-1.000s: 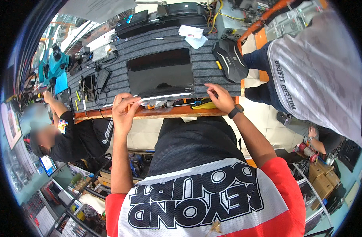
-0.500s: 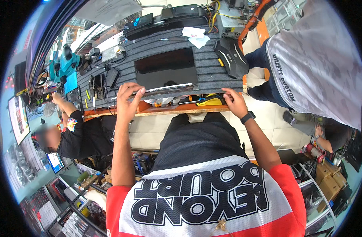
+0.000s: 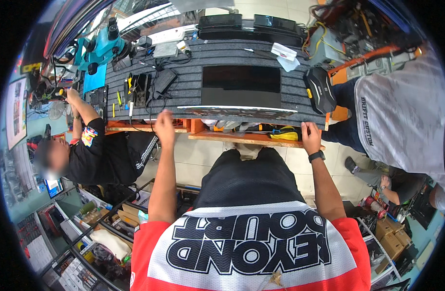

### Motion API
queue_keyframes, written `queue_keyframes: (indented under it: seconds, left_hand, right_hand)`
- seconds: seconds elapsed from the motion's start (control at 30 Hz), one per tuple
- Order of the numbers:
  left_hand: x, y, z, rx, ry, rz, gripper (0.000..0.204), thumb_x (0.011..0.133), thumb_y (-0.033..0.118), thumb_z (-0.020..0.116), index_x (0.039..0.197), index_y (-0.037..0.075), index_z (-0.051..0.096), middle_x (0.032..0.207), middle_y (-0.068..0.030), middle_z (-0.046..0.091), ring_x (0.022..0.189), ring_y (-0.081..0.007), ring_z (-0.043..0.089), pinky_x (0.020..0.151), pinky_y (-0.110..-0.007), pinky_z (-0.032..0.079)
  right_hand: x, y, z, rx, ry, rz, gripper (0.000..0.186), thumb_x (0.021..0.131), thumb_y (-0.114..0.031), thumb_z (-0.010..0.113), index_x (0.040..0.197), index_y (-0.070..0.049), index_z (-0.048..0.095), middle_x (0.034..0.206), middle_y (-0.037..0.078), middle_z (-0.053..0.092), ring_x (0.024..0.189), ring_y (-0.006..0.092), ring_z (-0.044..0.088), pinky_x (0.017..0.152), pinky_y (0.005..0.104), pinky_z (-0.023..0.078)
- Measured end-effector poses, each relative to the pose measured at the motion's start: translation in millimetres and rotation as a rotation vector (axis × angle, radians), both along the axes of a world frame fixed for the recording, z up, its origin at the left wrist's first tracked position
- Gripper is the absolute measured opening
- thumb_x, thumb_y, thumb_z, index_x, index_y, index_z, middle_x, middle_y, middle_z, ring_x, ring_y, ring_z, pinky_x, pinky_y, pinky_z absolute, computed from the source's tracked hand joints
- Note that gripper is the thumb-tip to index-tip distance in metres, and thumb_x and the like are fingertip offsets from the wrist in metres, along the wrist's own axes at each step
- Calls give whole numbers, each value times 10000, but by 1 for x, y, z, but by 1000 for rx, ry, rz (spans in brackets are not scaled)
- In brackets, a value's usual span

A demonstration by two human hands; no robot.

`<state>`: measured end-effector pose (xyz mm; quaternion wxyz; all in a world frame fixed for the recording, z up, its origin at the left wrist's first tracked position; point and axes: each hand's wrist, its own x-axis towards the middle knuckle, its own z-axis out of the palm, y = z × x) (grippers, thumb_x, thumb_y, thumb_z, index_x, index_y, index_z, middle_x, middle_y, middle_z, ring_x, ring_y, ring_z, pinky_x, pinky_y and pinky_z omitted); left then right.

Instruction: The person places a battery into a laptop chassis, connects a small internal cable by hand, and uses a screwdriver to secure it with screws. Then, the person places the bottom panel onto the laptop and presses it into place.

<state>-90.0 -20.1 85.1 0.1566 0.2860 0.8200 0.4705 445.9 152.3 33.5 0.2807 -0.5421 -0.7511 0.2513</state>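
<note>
A dark laptop-like device lies before me on the striped grey mat. Its black glossy screen [image 3: 241,80] is flat, and a thin panel with a pale edge [image 3: 237,107] rises along its near side. My left hand [image 3: 165,127] hovers near the table's front edge, left of the panel; its fingers are smeared by motion, with nothing visible in them. My right hand [image 3: 310,137] is by the right end of the drawer front [image 3: 251,140], fingers stretched toward the table edge, holding nothing visible; contact is unclear. Yellow-and-black items [image 3: 284,133] lie in the pulled-out drawer.
A black angular case [image 3: 320,91] stands on the mat's right. Cables, a black adapter [image 3: 164,81] and small tools lie left, near a teal microscope [image 3: 103,47]. A co-worker [image 3: 106,150] sits left; another person [image 3: 402,111] stands right. White papers [image 3: 286,57] lie toward the back.
My view has shifted, so the table appears further left-to-right displaced. My left hand has drawn back from the panel's left end. My right hand's spread fingers have come closer together by the table edge.
</note>
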Motion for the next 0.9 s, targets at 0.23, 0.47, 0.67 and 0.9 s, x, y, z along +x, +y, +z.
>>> queue_keyframes:
  seconds: [0.23, 0.47, 0.67, 0.9]
  left_hand:
    - [-1, 67, -45, -197, 358, -340, 332, 1037, 255, 609, 820, 4, 611, 802, -174, 615, 768, -396, 601, 709, -486, 485]
    - [-1, 76, -71, -206, 617, -384, 288, 991, 237, 634, 771, 62, 569, 805, -131, 603, 801, -363, 614, 721, -489, 493]
    - [-7, 105, -78, -237, 769, -320, 212, 964, 222, 654, 806, 101, 581, 856, -108, 599, 847, -347, 606, 719, -510, 464]
    - [-8, 104, -79, -276, 756, -304, 211, 973, 226, 638, 825, 91, 573, 862, -118, 598, 859, -350, 603, 735, -503, 466]
  right_hand:
    - [-65, 44, -2, 134, -508, -22, 223, 981, -263, 664, 874, -71, 626, 966, 112, 607, 978, 345, 596, 828, 505, 448]
    - [-83, 55, -34, 285, -538, -160, 236, 993, -275, 622, 897, -59, 608, 978, 174, 580, 951, 400, 577, 777, 544, 469]
    - [-81, 55, -37, 314, -539, -167, 225, 978, -271, 603, 871, -74, 582, 984, 173, 562, 953, 404, 555, 786, 555, 439]
    - [-76, 66, -39, 270, -542, 28, 201, 976, -275, 610, 942, -77, 598, 1039, 153, 562, 1016, 376, 547, 857, 525, 431]
